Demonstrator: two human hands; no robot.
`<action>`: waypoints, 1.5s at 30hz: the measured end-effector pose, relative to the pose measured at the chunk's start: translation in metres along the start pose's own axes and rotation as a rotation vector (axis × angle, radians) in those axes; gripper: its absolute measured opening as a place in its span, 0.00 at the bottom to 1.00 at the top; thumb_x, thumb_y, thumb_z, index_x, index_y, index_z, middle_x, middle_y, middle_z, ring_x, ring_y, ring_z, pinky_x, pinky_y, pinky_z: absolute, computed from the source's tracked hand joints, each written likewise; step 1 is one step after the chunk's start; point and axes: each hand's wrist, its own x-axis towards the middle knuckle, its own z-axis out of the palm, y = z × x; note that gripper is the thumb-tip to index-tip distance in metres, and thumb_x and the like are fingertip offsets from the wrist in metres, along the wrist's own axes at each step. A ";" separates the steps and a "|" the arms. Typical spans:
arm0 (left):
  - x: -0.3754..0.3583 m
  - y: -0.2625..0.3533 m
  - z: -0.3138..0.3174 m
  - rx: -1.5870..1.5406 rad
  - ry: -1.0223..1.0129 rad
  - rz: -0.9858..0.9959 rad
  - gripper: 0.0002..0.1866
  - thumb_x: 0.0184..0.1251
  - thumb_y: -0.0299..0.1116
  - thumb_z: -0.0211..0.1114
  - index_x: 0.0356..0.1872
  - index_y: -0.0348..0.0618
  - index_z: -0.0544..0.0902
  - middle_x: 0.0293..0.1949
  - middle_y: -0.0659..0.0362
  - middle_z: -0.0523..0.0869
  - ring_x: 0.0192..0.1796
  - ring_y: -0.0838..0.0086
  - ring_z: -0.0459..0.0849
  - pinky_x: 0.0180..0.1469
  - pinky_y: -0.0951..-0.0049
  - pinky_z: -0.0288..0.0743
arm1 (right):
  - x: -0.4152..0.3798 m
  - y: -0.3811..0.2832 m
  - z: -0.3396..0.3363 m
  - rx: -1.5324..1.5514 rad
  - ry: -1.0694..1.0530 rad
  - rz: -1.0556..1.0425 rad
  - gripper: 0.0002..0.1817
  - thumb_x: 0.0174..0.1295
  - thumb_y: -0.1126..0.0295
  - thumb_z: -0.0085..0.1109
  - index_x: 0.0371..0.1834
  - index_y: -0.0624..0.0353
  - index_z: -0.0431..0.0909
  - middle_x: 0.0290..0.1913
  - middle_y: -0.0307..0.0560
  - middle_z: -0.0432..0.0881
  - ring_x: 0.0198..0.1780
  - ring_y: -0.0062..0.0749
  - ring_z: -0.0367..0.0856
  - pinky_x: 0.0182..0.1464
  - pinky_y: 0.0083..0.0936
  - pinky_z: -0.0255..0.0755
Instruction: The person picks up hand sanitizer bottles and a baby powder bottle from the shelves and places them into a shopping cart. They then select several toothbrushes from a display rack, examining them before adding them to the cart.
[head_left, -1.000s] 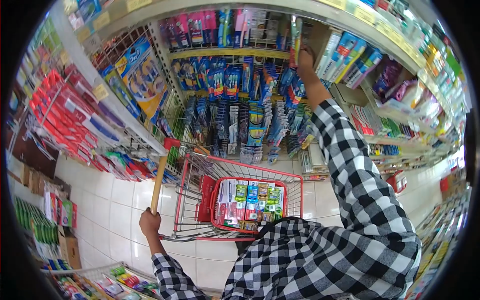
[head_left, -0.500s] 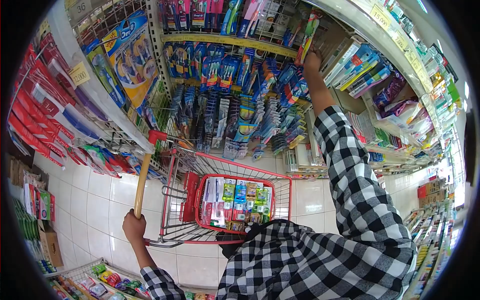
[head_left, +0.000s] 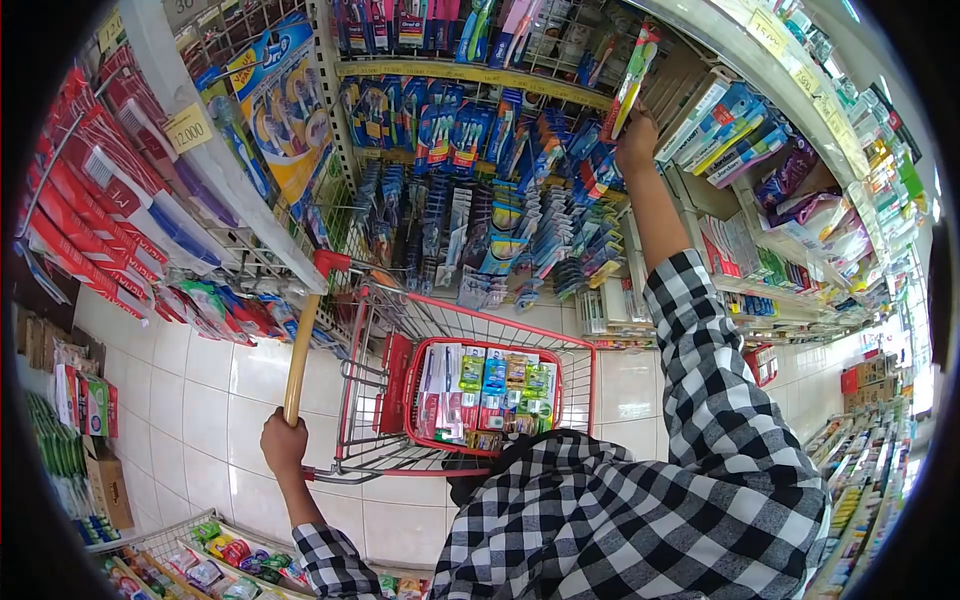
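Observation:
My right hand reaches out to the rack and is closed around the lower part of a packaged toothbrush, a narrow red, green and yellow pack held upright. Part of my grip is hidden behind the hand. My left hand is wrapped round the yellowish handle bar of a shopping cart with red trim. Inside the cart sits a red basket. White, green, blue and brown packets lie in it in rows.
Blue toothbrush packs hang in rows on the wire rack ahead. Red packs hang at the left beside a price tag. Boxed toothbrushes fill the right shelf. White floor tiles lie under the cart, with low goods bins behind.
The whole view has shifted slightly to the right. My right hand and the toothbrush pack have come back a little from the rack. My left hand keeps its hold on the handle bar.

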 end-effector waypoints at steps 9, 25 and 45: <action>-0.003 0.003 -0.002 -0.029 -0.014 -0.013 0.10 0.55 0.35 0.62 0.31 0.38 0.80 0.29 0.41 0.85 0.34 0.44 0.84 0.38 0.49 0.79 | -0.010 -0.016 0.002 0.087 -0.088 0.099 0.16 0.71 0.73 0.43 0.58 0.63 0.74 0.47 0.43 0.81 0.43 0.27 0.80 0.46 0.24 0.73; -0.005 0.034 -0.043 -0.056 -0.099 -0.034 0.10 0.55 0.36 0.63 0.31 0.39 0.82 0.30 0.43 0.85 0.35 0.45 0.84 0.39 0.50 0.79 | -0.019 -0.019 0.005 -0.182 0.056 0.089 0.18 0.63 0.61 0.63 0.49 0.61 0.75 0.33 0.36 0.72 0.30 0.20 0.74 0.30 0.20 0.77; -0.002 0.039 -0.053 -0.068 -0.117 -0.025 0.12 0.56 0.38 0.64 0.32 0.38 0.82 0.31 0.42 0.85 0.36 0.45 0.85 0.40 0.51 0.79 | 0.003 -0.019 0.000 -0.224 -0.028 -0.010 0.21 0.67 0.66 0.59 0.59 0.62 0.69 0.46 0.41 0.78 0.43 0.24 0.79 0.40 0.24 0.77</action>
